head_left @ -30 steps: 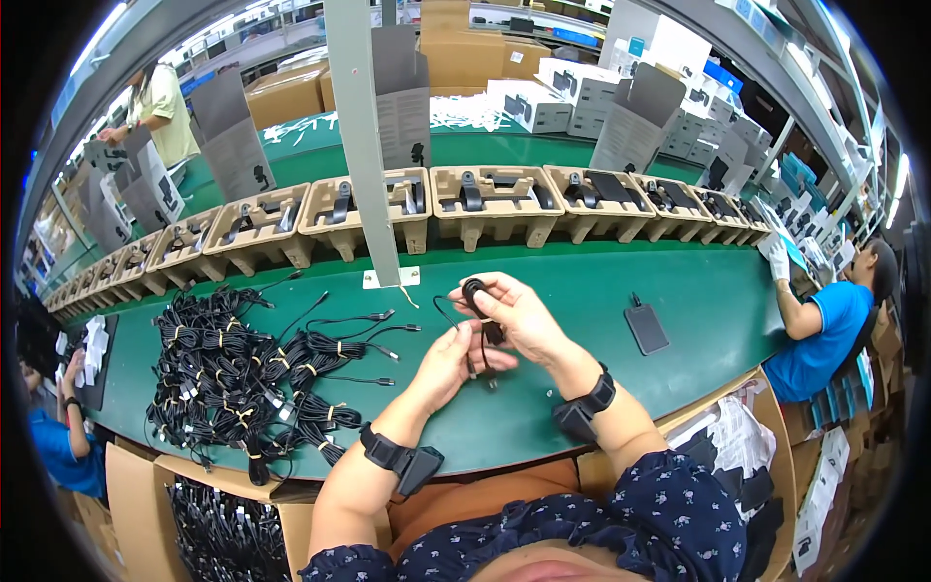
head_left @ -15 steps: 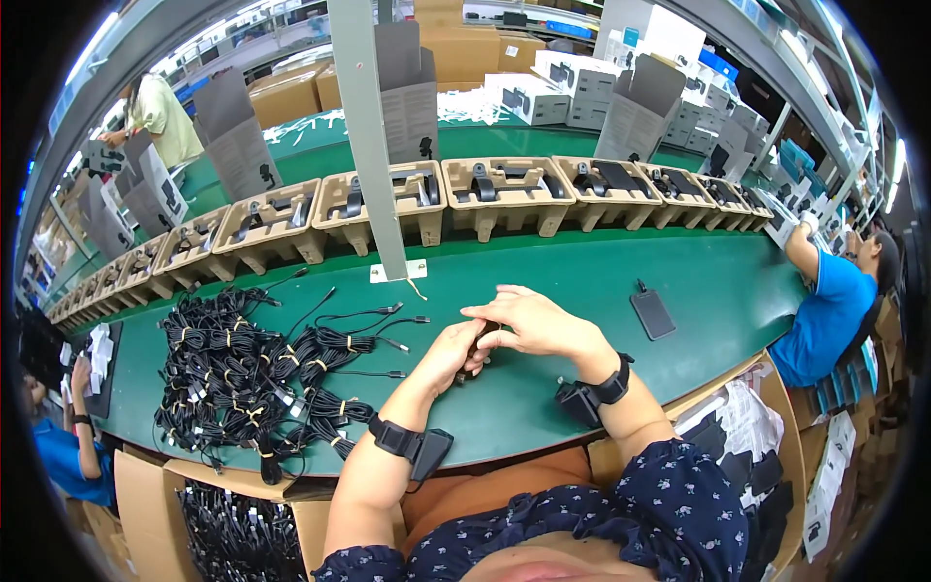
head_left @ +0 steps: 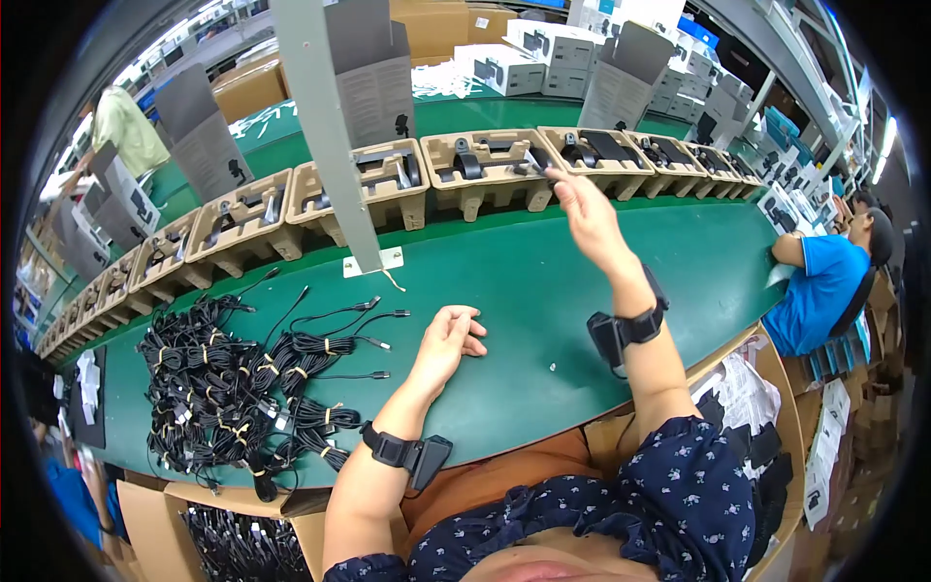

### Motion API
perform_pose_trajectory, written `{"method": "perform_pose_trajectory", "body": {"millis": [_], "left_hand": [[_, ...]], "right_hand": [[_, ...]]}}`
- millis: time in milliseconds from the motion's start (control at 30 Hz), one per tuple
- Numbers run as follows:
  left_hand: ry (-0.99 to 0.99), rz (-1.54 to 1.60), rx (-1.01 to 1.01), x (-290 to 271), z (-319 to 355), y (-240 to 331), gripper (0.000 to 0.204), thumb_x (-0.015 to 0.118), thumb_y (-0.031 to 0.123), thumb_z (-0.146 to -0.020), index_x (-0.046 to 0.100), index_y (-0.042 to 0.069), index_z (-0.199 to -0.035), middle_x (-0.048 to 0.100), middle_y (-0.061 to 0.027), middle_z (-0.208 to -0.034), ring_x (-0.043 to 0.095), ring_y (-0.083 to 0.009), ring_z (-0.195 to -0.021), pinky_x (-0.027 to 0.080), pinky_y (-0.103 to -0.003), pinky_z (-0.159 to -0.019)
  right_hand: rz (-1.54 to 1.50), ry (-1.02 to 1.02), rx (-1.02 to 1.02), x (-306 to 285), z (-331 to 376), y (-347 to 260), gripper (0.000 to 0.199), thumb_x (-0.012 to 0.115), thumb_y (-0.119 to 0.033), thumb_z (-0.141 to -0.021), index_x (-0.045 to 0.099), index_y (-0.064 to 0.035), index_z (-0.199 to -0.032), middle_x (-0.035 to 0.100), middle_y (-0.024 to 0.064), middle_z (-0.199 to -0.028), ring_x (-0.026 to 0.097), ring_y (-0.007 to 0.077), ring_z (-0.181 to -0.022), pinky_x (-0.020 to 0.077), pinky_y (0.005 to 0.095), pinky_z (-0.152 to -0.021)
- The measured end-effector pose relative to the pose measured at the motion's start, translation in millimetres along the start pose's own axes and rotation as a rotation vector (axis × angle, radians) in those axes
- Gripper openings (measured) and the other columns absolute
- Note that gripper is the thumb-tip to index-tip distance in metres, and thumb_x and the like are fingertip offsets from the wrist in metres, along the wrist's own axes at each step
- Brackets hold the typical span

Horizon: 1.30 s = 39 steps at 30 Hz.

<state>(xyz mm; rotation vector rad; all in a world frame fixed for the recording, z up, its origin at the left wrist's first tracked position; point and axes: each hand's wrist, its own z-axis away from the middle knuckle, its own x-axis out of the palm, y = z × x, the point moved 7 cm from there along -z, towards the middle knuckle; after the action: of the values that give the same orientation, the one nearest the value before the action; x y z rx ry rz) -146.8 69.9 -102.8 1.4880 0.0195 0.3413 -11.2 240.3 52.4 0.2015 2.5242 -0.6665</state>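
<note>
My right hand (head_left: 589, 215) reaches forward to the tan moulded tray (head_left: 472, 198) in the middle of the row. Its thumb and fingertips pinch a small dark part (head_left: 532, 167) at the right end of that tray; its exact kind is too small to tell. A black curved bracket (head_left: 467, 160) lies in the tray's left side. My left hand (head_left: 450, 337) rests low over the green table, fingers loosely curled and apart, with nothing visible in them. Left of it lies a heap of bundled black cables (head_left: 218, 378). A dark edge (head_left: 658, 281) shows beside my right wrist.
A row of similar trays (head_left: 238, 228) crosses the table (head_left: 495, 407). A grey metal post (head_left: 325, 126) rises near them. Boxes of cables (head_left: 145, 524) and dark pouches (head_left: 761, 446) flank my lap. A co-worker in blue (head_left: 822, 291) sits at right.
My hands have parted. The right one has moved forward to the tray with the small dark part; the left stays near its place. The flat dark pad at right is now mostly hidden.
</note>
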Motion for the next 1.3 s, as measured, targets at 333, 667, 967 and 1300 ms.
{"method": "perform_pose_trajectory", "body": {"millis": [333,667,967,1300], "left_hand": [[0.058,-0.043,-0.008,-4.8,-0.7,2.3,0.021,0.044,0.016,-0.093,0.048,0.002,-0.108,0.055,-0.008,-0.088,0.057,-0.0129,-0.066,0.048,-0.024,-0.063],[0.101,0.012,-0.033,-13.6,-1.5,3.6,0.021,0.045,0.013,-0.092,0.046,0.0,-0.109,0.054,-0.0098,-0.094,0.058,-0.0144,-0.067,0.052,-0.029,-0.065],[0.072,0.061,-0.014,-14.0,-9.1,-1.9,0.019,0.044,0.01,-0.092,0.044,0.0,-0.108,0.054,-0.0112,-0.093,0.06,-0.0167,-0.065,0.054,-0.031,-0.064],[0.062,0.022,-0.042,-16.8,-6.5,-2.8,0.019,0.044,0.009,-0.092,0.045,0.0,-0.109,0.054,-0.0107,-0.094,0.058,-0.0144,-0.068,0.053,-0.032,-0.068]], "right_hand": [[0.816,0.101,0.162,-54.8,-79.5,106.7,0.036,0.047,-0.04,-0.087,0.064,-0.0087,-0.082,0.063,0.0097,-0.075,0.06,0.0292,-0.074,0.0474,0.0376,-0.062],[1.064,-0.172,-0.083,16.1,-130.0,136.4,0.037,0.055,-0.041,-0.081,0.066,-0.0105,-0.062,0.062,0.0066,-0.059,0.063,0.0231,-0.059,0.0469,0.0331,-0.051],[0.663,0.0,0.423,63.2,-120.3,212.1,0.038,0.048,-0.04,-0.087,0.049,-0.0026,-0.095,0.064,0.0185,-0.079,0.063,0.0345,-0.077,0.0488,0.046,-0.066],[0.442,-0.162,0.333,57.6,-105.7,238.6,0.024,0.052,-0.022,-0.086,0.048,-0.0002,-0.096,0.06,0.0252,-0.086,0.057,0.0399,-0.087,0.0444,0.0462,-0.075]]}}
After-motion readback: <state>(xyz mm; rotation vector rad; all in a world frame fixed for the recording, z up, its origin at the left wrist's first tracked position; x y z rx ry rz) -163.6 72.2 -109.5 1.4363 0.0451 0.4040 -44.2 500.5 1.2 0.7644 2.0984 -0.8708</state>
